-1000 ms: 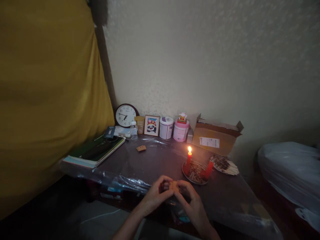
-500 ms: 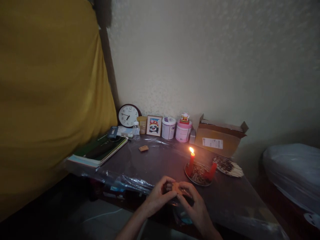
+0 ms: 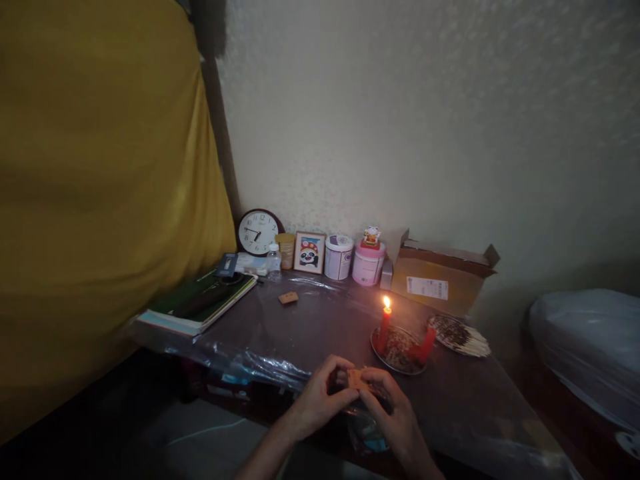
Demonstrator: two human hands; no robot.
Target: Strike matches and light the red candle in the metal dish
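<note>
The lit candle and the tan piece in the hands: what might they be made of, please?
Lit candle: probably wax, smooth-looking, by its flame and even red.
Tan piece: matte, perhaps biscuit or wood by its dull colour; too small to tell.

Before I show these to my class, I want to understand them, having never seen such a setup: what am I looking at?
There is no machine: a camera worn on a person's head looks forward and down at their bare left hand and right hand. Between their fingertips, the hands hold a small tan piece; I can't tell its material. On the plastic-covered table, a similar tan piece lies apart. A lit red candle stands on a round plate. Farther back are a clock, a framed panda picture and a cardboard box; a green book lies on the left.
</note>
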